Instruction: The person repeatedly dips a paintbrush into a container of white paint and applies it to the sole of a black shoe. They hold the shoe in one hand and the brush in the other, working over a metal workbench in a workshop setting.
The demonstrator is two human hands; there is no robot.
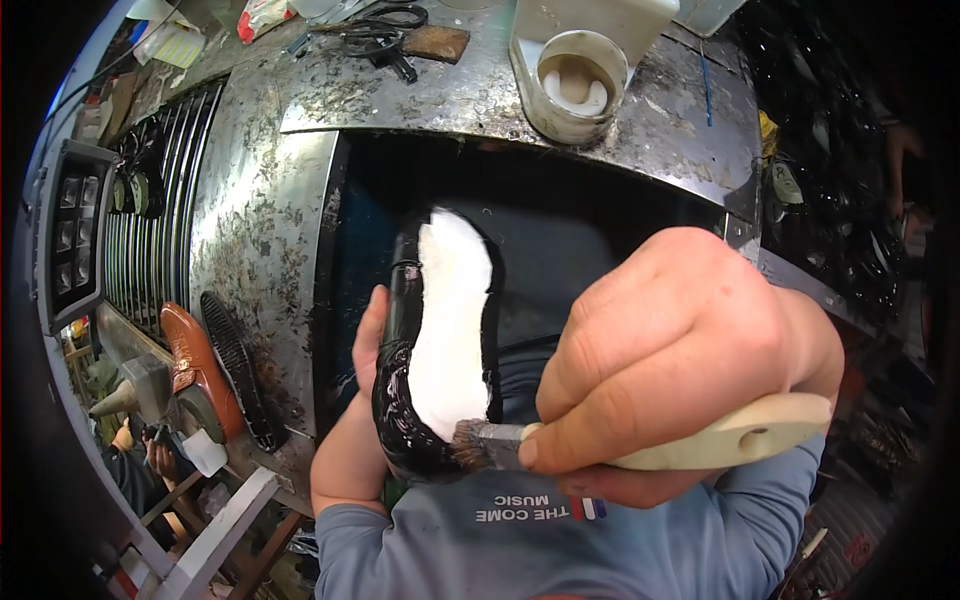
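Observation:
A glossy black shoe (pixel 399 375) is turned bottom up in front of me, its underside showing a long white area inside a black rim. My left hand (pixel 371 340) grips it from the left; the thumb shows beside the shoe and the other fingers are hidden. In my right hand (pixel 670 350) is a flat brush (pixel 755 430) with a cream handle and a metal ferrule. Its dark bristles touch the shoe's underside at the near end, along the border of the white area.
A metal worktop (pixel 450 90) carries a round pot (pixel 575 90) with pale liquid, black scissors (pixel 385 40) and a brown block (pixel 436 43). Left stand a brown loafer (pixel 195 360), a black sole (pixel 237 370) and a rack of metal bars (pixel 165 230). Dark shoes are heaped at right.

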